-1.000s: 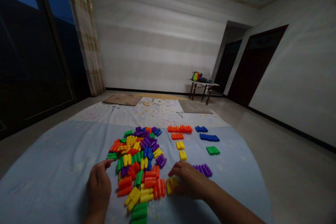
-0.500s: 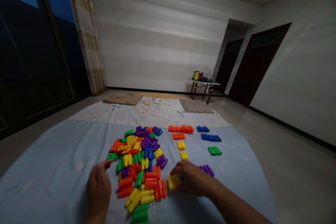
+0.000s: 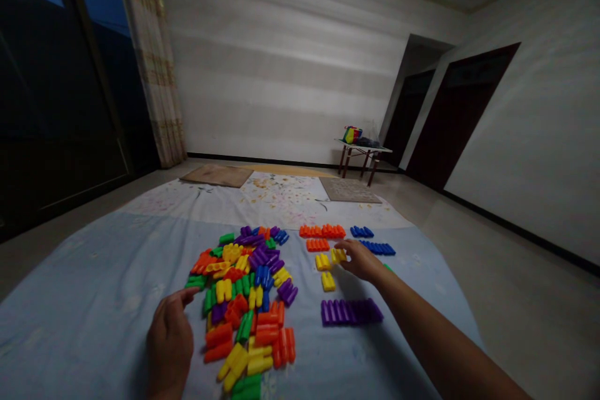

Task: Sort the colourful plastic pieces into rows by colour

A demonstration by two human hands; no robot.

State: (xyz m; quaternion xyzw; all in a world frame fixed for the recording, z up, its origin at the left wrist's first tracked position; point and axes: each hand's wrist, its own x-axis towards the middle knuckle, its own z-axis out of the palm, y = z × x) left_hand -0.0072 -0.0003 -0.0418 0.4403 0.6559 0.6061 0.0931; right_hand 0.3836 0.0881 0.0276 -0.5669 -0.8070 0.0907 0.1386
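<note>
Blocks (image 3: pixel 264 255) lie on blue tablecloth (image 3: pixel 112 281), wall (image 3: pixel 281 75) beyond.

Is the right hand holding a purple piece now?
No, the right hand holds a yellow piece, while the row of purple pieces lies on the cloth, nearer the camera.

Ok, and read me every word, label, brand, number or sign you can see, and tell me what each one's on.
No readable text anywhere.
Yellow block in the right hand: no lettering visible.
Block pile: none visible.
Tablecloth: printed flowers, no words visible.
Patterned grey-brown mat: too blurred to tell.
Colourful item in the background: too small to tell.
</note>
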